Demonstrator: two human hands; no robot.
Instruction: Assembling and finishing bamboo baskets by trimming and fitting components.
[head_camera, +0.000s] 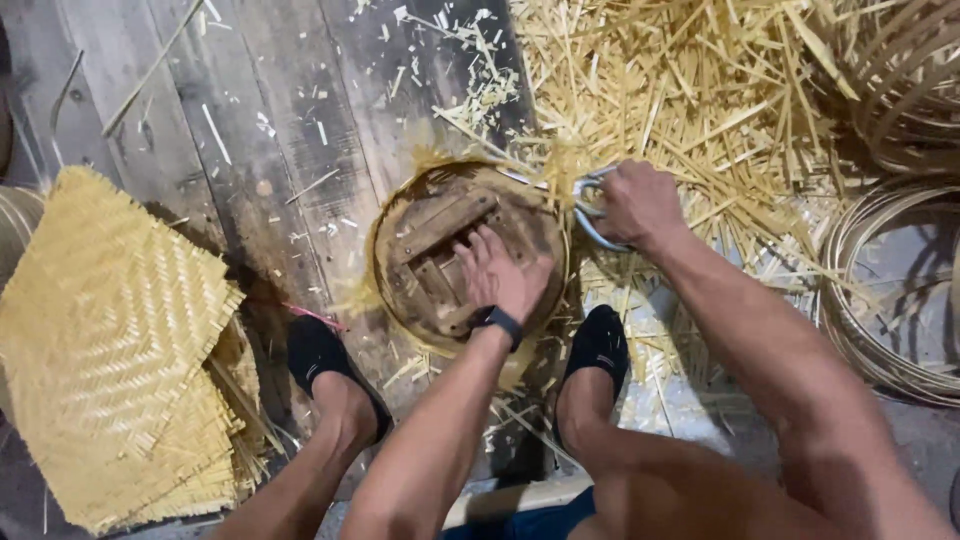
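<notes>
A round wooden form (430, 240) with a woven bamboo edge lies on the plank floor between my feet. My left hand (500, 272) presses flat on its slatted top, fingers spread, a dark band on the wrist. My right hand (635, 203) is closed on the handles of metal shears (588, 213) at the form's right rim, where bamboo strip ends stick out. The blades are hidden by the strips and my hand.
Woven bamboo mats (110, 350) are stacked at the left. A heap of cut bamboo strips (690, 90) covers the floor at the upper right. Coiled bamboo hoops (890, 290) lie at the right. My feet in black shoes (320, 355) flank the form.
</notes>
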